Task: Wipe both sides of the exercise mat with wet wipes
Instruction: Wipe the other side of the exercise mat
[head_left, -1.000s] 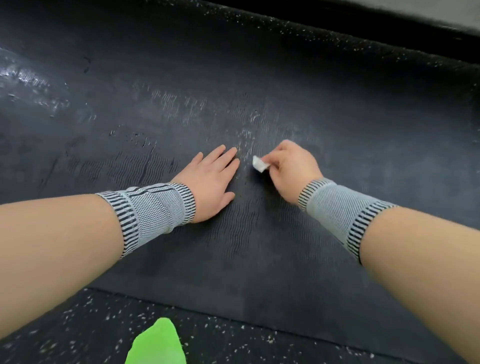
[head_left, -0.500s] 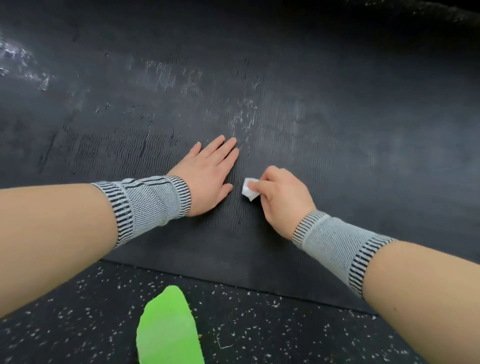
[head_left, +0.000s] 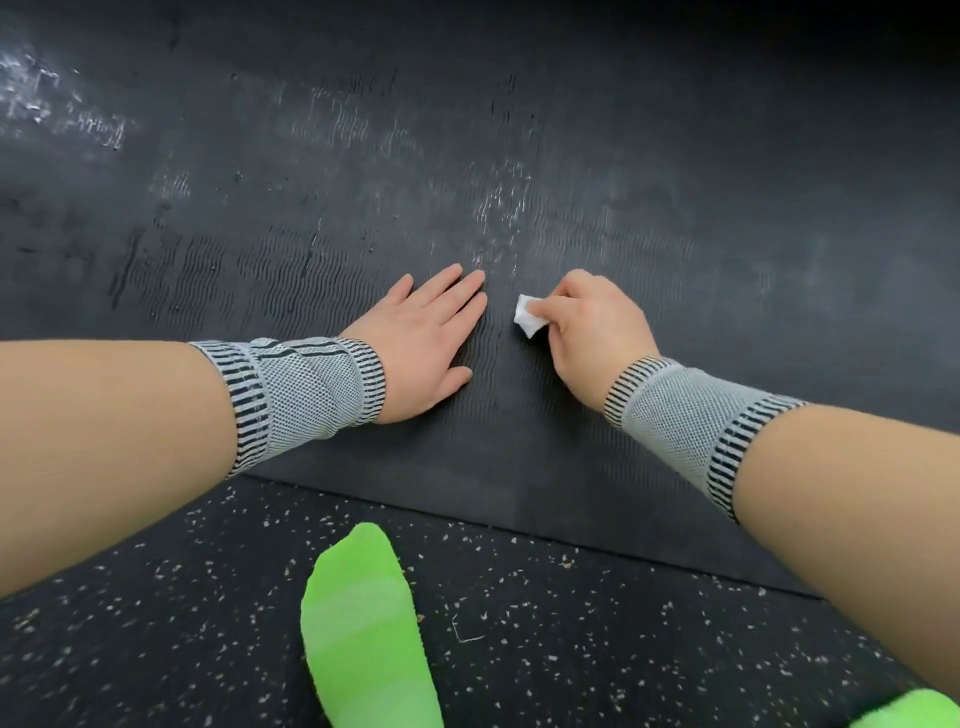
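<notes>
Ribbed black rubber, the exercise mat (head_left: 597, 171) lies on the speckled floor (head_left: 156, 623) under a flat, straight-fingered left hand (head_left: 421, 348) and a right hand (head_left: 597, 332) pinching a small wadded wet wipe (head_left: 529, 316) (probably drying, so it may merely smear grime).

Exercise mat (head_left: 571, 156) lies on the speckled floor (head_left: 156, 649), filling the upper and middle view; its near edge runs across just below both forearms. Left hand (head_left: 423, 343) rests flat on the mat, left of centre. Right hand (head_left: 597, 332) is just right of it, apart from it, on the mat, pinching a folded wet wipe (head_left: 529, 315) that sits between the two hands. Socked foot (head_left: 363, 623) on the floor before the mat edge, centre; second socked foot (head_left: 909, 709) at bottom right corner.
</notes>
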